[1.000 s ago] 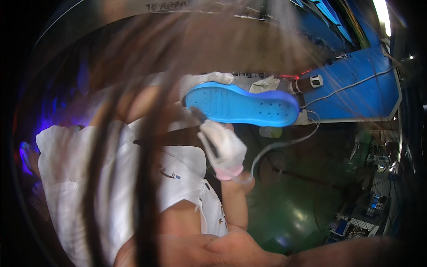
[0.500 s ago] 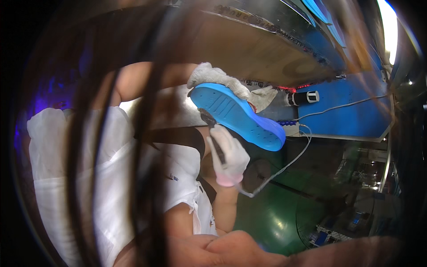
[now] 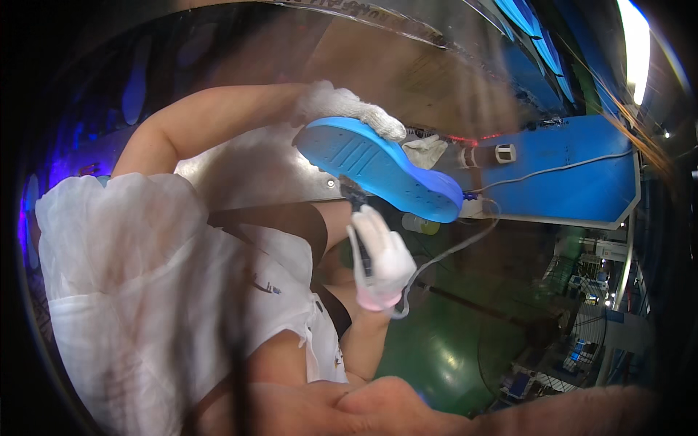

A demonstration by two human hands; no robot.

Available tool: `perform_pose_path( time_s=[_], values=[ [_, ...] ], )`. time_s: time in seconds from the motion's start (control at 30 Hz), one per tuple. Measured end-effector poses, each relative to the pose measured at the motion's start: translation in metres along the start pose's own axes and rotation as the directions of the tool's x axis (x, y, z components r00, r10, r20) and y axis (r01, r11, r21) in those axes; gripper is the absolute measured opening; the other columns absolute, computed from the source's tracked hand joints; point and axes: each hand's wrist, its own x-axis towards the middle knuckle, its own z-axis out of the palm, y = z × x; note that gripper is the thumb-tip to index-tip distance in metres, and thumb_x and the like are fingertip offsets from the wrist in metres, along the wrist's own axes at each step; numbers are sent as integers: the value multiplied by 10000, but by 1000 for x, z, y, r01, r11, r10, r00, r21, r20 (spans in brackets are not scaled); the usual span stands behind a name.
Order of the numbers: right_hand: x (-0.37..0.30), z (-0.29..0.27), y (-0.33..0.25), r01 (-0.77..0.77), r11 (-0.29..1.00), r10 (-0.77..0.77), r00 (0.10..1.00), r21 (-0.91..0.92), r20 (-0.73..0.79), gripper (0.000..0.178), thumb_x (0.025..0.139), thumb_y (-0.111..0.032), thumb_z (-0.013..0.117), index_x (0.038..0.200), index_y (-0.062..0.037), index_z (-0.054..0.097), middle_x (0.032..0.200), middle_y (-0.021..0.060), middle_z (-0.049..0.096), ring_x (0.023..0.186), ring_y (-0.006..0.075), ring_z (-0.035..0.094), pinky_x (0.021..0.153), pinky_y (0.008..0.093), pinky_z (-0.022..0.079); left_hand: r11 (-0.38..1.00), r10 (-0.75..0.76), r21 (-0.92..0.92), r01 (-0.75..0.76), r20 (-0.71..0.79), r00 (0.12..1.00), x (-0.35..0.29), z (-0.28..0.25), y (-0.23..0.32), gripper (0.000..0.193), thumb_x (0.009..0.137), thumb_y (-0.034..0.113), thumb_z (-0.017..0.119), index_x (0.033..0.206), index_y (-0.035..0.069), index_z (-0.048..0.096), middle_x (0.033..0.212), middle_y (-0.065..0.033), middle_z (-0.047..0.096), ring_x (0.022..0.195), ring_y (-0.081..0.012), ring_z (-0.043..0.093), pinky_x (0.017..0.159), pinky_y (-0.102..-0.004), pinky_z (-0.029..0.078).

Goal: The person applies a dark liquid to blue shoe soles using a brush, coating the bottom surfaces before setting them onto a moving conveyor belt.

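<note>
A blue shoe sole point(image 3: 378, 167) is held up tilted, its grooved and dimpled face showing. My left hand point(image 3: 349, 105), in a knitted white glove, grips it along the upper edge; the fingers behind the sole are hidden. Lower in the picture, my right hand point(image 3: 382, 254) wears a thin whitish glove with a pink cuff. Its fingers are closed round the dark handle of a brush point(image 3: 353, 195). The brush's tip lies at the sole's lower edge; whether it touches cannot be made out.
Beyond the sole is a bench with a brown surface point(image 3: 407, 73) and a blue panel point(image 3: 567, 174). A white glove point(image 3: 425, 151) lies there beside a white-and-dark cylinder point(image 3: 487, 155). A pale cable point(image 3: 465, 251) loops down past my right wrist. Strands of hair blur parts of the view.
The sole and my left hand have shifted slightly up in the picture. My right hand has moved a little to the right, bringing the brush further along the sole's lower edge.
</note>
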Motion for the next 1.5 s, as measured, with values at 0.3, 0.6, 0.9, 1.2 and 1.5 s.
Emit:
perform_pose_path(
  time_s=[0.3, 0.6, 0.9, 1.2, 1.5],
  values=[
    [-7, -7, 9, 29, 998, -30, 999, -59, -18, 312, 765, -60, 804, 1067, -119, 754, 1085, 114, 743, 678, 246, 650, 637, 317, 540, 922, 381, 106, -372, -86, 921, 2, -2, -43, 561, 911, 202, 697, 1445, 210, 528, 1464, -153, 524, 1330, -347, 529, 1101, -455, 440],
    [-5, -16, 32, 37, 990, 16, 934, 139, -358, 290, 736, 22, 815, 1014, -27, 748, 1035, 171, 746, 756, 265, 704, 673, 326, 544, 876, 39, -480, -45, -22, 999, -14, 9, -8, 321, 950, 281, 668, 1242, 158, 613, 1243, -99, 615, 1152, -265, 596, 994, -393, 481],
    [-28, -10, 16, 96, 862, 131, 907, 498, -401, 317, 784, 27, 794, 1075, 40, 670, 1109, 270, 699, 1028, 338, 698, 917, 446, 569, 458, -47, -847, -269, -325, 944, -106, 24, 62, 373, 939, 274, 606, 1184, -6, 629, 1099, -127, 689, 964, -201, 669, 911, -385, 532],
    [-10, 24, 14, 89, 786, 150, 933, 612, -328, 321, 782, 123, 688, 1095, 52, 670, 1122, 216, 710, 1010, 277, 701, 895, 377, 575, 679, 208, 22, 734, -964, -164, -222, -161, 212, 446, 873, 392, 732, 1220, 129, 635, 962, -54, 717, 798, -241, 684, 736, -341, 583],
    [-24, 27, 20, -18, 760, 236, 939, 650, -250, 310, 783, 128, 696, 1086, 63, 680, 1088, 178, 724, 998, 246, 701, 923, 348, 551, -515, 202, 11, 857, -970, 134, -324, -85, 219, 267, 835, 213, 588, 1007, 83, 745, 1008, -187, 716, 903, -362, 705, 756, -431, 565]
  ],
)
